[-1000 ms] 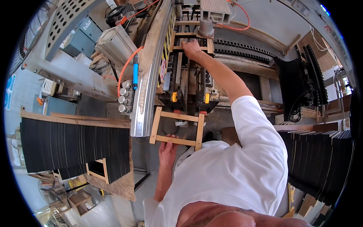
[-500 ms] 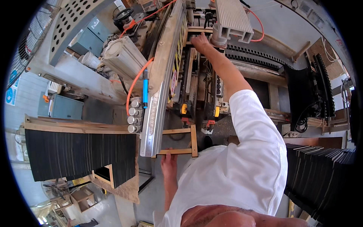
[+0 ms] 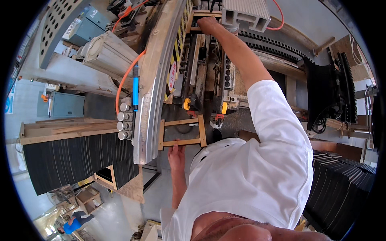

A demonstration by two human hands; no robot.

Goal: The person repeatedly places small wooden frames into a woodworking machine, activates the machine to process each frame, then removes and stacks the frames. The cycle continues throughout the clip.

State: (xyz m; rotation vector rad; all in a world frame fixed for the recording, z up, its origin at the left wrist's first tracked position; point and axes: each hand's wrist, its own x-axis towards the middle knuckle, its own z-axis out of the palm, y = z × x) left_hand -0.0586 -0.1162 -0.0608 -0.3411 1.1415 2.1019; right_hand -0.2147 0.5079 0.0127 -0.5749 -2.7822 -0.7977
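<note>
The left hand [image 3: 176, 156] grips a rectangular wooden frame [image 3: 185, 141], while the right hand [image 3: 207, 25], grip unclear, is at a second frame [image 3: 208, 13].

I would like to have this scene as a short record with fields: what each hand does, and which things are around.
Left hand: holds a four-sided wooden frame by its nearer rail
Right hand: stretched forward at a second wooden frame on the machine; its grip is unclear
Blue pen: along the left edge of the metal beam
Black panels: stacked in rows on both sides
Background: a person in a blue top, lower left
</note>
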